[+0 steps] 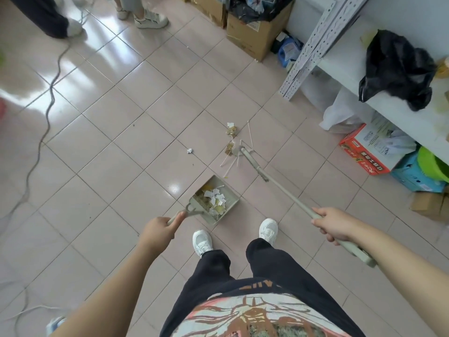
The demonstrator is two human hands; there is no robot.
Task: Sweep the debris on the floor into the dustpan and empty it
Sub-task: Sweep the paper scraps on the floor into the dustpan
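My left hand grips the handle of a grey-green dustpan that rests on the tiled floor just ahead of my feet; paper scraps and yellow bits lie inside it. My right hand holds the long pale handle of a broom, whose head touches the floor beyond the pan. Beside the broom head lies loose debris: thin white sticks, torn paper and yellowish wrappers. A small crumpled paper ball sits alone further left.
A white shelf unit with a black bag runs along the right, with boxes beneath it. Cardboard boxes stand at the back. A cable snakes across the left floor. Other people's feet stand far back.
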